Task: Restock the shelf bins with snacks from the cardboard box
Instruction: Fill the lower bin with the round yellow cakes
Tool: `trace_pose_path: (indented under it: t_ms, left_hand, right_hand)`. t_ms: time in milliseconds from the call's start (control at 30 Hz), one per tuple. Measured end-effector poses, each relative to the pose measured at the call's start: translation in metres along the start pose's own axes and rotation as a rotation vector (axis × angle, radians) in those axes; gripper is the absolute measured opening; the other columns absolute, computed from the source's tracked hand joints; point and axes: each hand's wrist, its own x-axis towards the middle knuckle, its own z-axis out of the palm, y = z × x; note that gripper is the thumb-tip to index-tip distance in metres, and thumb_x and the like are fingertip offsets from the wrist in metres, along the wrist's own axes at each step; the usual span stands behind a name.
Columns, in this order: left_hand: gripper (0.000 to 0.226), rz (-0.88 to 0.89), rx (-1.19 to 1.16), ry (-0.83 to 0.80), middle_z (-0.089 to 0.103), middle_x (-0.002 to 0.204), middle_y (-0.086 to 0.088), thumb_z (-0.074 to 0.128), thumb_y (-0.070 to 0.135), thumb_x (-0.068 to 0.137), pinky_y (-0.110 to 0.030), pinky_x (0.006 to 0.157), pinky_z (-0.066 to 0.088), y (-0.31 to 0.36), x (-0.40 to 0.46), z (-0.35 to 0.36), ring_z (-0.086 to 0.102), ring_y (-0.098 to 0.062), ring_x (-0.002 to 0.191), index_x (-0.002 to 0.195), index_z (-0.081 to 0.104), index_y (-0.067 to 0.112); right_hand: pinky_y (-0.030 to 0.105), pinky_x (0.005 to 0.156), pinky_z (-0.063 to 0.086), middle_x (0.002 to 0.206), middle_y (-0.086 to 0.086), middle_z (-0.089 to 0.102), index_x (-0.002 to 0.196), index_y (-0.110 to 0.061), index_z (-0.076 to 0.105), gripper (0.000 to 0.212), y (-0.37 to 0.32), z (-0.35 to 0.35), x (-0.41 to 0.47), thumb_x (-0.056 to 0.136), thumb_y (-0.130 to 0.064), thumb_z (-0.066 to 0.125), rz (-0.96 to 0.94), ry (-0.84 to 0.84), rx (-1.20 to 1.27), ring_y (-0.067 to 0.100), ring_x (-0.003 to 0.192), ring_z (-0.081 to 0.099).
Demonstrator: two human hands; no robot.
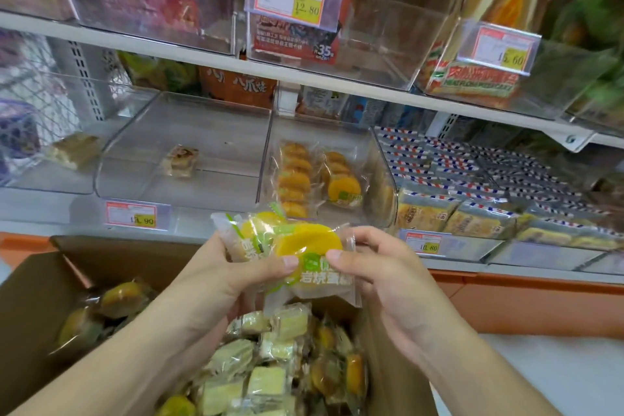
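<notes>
Both hands are up over the open cardboard box (40,287), sharing a small bunch of snack packets (304,246): at least two yellow round cakes in clear wrappers with green lettering. The left hand (216,277) has its grip wrapped round the bunch from the left, thumb pressed on the front packet. The right hand (381,267) pinches that packet's right edge between thumb and forefinger, the other fingers curled loosely behind.

Below them the box is heaped with more wrapped snacks, pale green-white blocks and orange-yellow cakes, too many to count.

On the lower shelf I count four clear bins. The one at the left edge (50,176) holds one pale wrapped piece. The next bin (182,145) holds one small packet (179,160). The middle bin (381,179), straight behind the hands, has two short rows of the same yellow cakes (314,179). The bin toward the right edge (489,246) is packed with striped-edged packets.

Price tags (131,214) hang along the shelf front. The upper shelf (189,56) carries more clear bins.
</notes>
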Motion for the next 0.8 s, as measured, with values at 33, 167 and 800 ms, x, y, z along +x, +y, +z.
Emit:
trace_pose_path:
  t_ms: [33, 167, 800]
  left_hand:
    - [0.081, 0.012, 0.036, -0.004, 0.077, 0.118, -0.018, 0.100, 0.018, 0.058, -0.072, 0.112, 0.041, 0.001, 0.001, 0.000, 0.068, -0.051, 0.116, 0.131, 0.065, 0.016]
    - [0.077, 0.071, 0.192, -0.060, 0.080, 0.107, -0.014, 0.101, 0.009, 0.061, -0.048, 0.085, 0.056, 0.005, 0.005, 0.005, 0.076, -0.042, 0.102, 0.127, 0.064, 0.023]
    - [0.041, 0.098, 0.206, 0.085, 0.082, 0.100, 0.000, 0.078, 0.031, 0.080, -0.044, 0.071, 0.064, 0.006, 0.050, -0.015, 0.080, -0.017, 0.078, 0.118, 0.069, 0.019]
  right_hand:
    - [0.035, 0.087, 0.058, 0.109, -0.004, 0.078, 0.112, -0.026, 0.072, 0.044, 0.001, -0.004, 0.002, 0.073, -0.018, 0.089, -0.044, -0.005, -0.075, 0.021, 0.100, 0.076]
    - [0.027, 0.084, 0.058, 0.112, -0.007, 0.074, 0.116, -0.035, 0.072, 0.043, -0.001, -0.016, 0.011, 0.076, -0.030, 0.087, -0.254, -0.137, -0.400, 0.015, 0.098, 0.074]
    - [0.028, 0.088, 0.048, 0.117, -0.010, 0.067, 0.119, -0.035, 0.067, 0.038, -0.059, -0.071, 0.192, 0.085, -0.035, 0.085, -0.233, 0.130, -1.323, 0.017, 0.108, 0.065]
